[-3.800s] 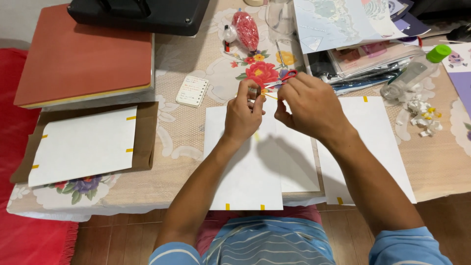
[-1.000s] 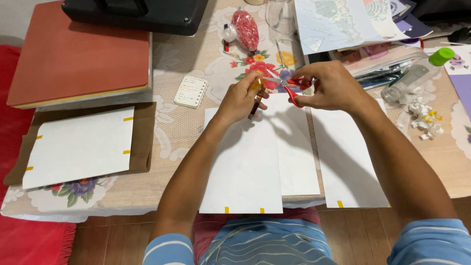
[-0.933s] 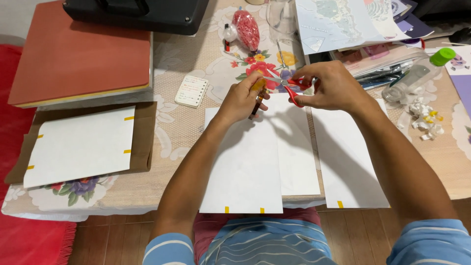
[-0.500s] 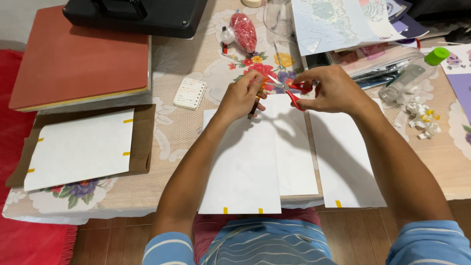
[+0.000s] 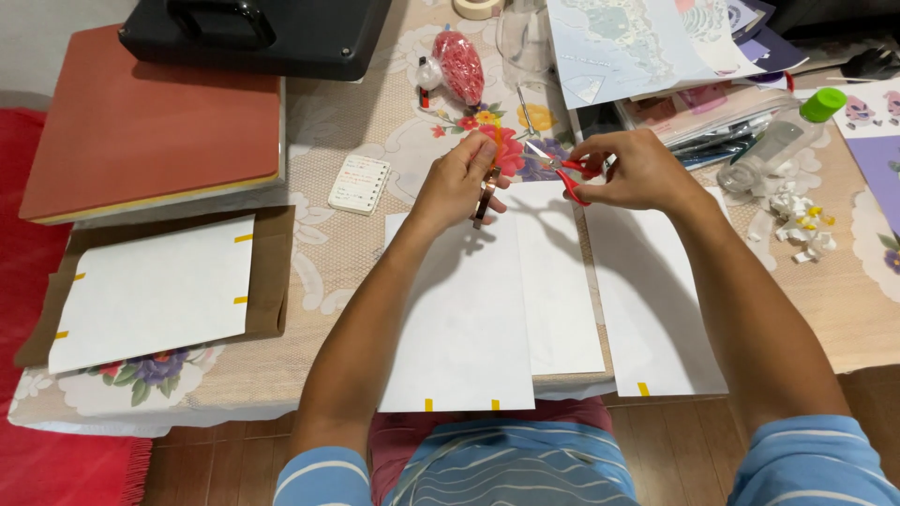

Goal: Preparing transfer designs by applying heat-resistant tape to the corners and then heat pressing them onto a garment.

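Head view, looking down at a table. Right hand (image 5: 637,173) grips small red-handled scissors (image 5: 561,173), fingers through the loops, blades pointing left toward the other hand. Left hand (image 5: 459,183) is closed in a pinch around a narrow brownish strip (image 5: 482,199) that hangs down from the fingers; what the strip is made of cannot be told. Scissor tips sit just beside the left fingertips, above the top edge of the paper.

Surface: table (image 5: 328,281) covered with a lace cloth printed with flowers. Wooden floor below, red rug (image 5: 37,450) at far left.

Under the forearms lie white paper sheets (image 5: 469,319), overlapping, with small yellow tabs on their lower edges. Another white sheet on brown cardboard (image 5: 272,281) lies well to the left. Red flat book or board (image 5: 141,131) beyond it, black case (image 5: 262,37) at the top. Small white card (image 5: 359,184) near the left hand. Clear bottle with green cap (image 5: 778,141) and white scraps (image 5: 797,220) to the right. Stack of printed papers (image 5: 637,47) top right.
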